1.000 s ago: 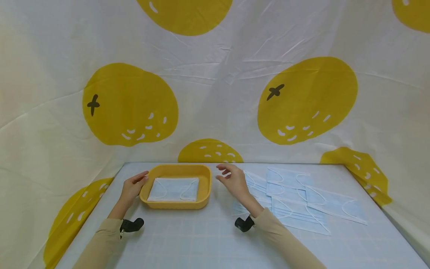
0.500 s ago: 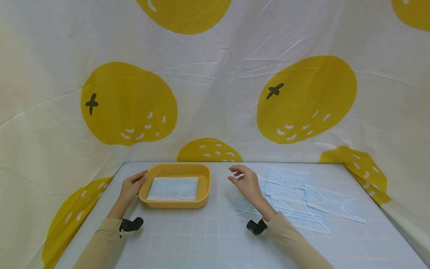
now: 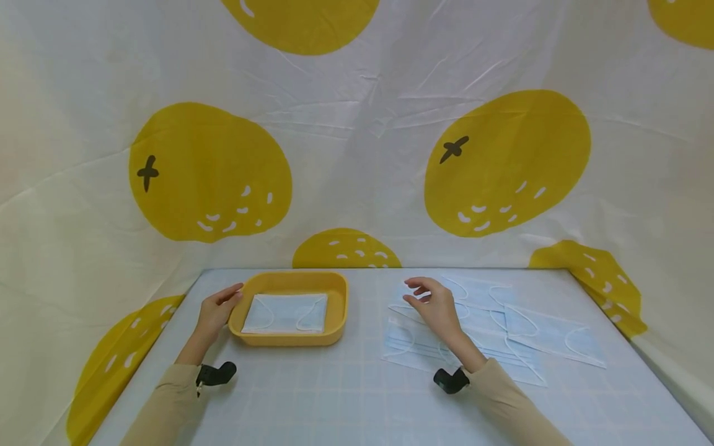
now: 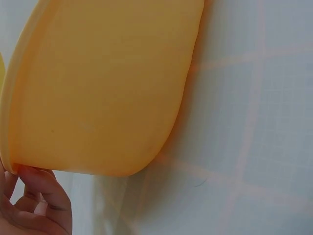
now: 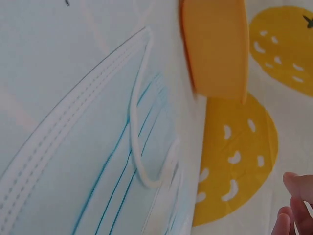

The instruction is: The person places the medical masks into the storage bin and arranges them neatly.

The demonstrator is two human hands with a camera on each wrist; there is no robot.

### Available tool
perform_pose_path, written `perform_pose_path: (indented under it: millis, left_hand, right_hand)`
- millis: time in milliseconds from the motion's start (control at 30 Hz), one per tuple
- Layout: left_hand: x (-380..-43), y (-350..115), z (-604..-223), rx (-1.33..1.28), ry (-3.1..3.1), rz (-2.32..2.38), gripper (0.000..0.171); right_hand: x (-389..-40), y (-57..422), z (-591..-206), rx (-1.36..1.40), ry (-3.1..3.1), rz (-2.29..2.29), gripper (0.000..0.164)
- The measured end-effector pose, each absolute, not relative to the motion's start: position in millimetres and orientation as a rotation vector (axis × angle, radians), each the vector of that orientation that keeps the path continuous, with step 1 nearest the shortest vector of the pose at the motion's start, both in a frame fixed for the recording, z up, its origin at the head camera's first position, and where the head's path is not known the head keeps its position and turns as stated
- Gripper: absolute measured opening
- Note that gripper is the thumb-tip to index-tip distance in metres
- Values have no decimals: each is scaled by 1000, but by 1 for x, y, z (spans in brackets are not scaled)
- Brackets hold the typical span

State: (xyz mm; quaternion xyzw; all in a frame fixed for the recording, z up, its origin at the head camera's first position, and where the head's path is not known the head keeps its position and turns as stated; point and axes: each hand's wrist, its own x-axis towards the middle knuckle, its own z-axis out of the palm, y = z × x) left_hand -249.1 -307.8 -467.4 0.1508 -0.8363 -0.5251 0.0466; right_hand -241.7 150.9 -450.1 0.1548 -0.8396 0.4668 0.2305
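Note:
My left hand (image 3: 212, 317) pinches the left rim of a yellow plastic tray (image 3: 287, 340); in the left wrist view its thumb and fingers (image 4: 46, 191) meet at the rim's end. Inside the tray lies a light-blue face mask (image 3: 286, 314), flat, with its white ear loops on top. My right hand (image 3: 437, 310) hovers over the left part of several spread, overlapping masks (image 3: 560, 341), its fingers loosely bent and nothing between them. In the right wrist view a pleated mask (image 5: 105, 152) fills the lower left, away from the fingertips (image 5: 296, 182).
A pale checked cloth covers the table (image 3: 334, 396). Behind it hangs a white curtain (image 3: 357, 161) printed with yellow fruit, close to the table's back edge. Each wrist bears a small black camera, such as the right camera (image 3: 450, 381).
My right hand has moved right, from beside the tray to over the spread masks, with nothing in it. The left hand and the tray have stayed in place.

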Motion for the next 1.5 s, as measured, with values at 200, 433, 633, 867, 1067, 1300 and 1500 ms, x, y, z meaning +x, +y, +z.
perform_pose_path:
  millis: [200, 433, 633, 867, 1067, 1300, 1500]
  left_hand:
    - [-251, -308, -467, 473, -2554, -1598, 48]
    - [-250, -307, -468, 473, -2533, -1590, 48]
    - [-249, -306, -468, 474, -2516, -1597, 48]
    - [-249, -307, -468, 454, -2562, -1583, 48]
    - [-249, -308, -468, 475, -2561, -1582, 48]
    - [-249, -308, -467, 469, -2568, -1581, 48]
    - [-249, -307, -468, 477, -2577, -1583, 50]
  right_hand:
    - [-240, 171, -455, 363, -2343, 1245, 29]
    - [-234, 191, -459, 328, -2392, 1190, 30]
    - [-234, 207, -461, 263, -2409, 1182, 29]
    - [-228, 229, -460, 204, -2425, 1136, 28]
    - [-226, 247, -463, 163, -2402, 1125, 28]
    - [-225, 272, -469, 132, -2378, 1085, 28]
    - [-216, 286, -464, 51, -2412, 1124, 29]
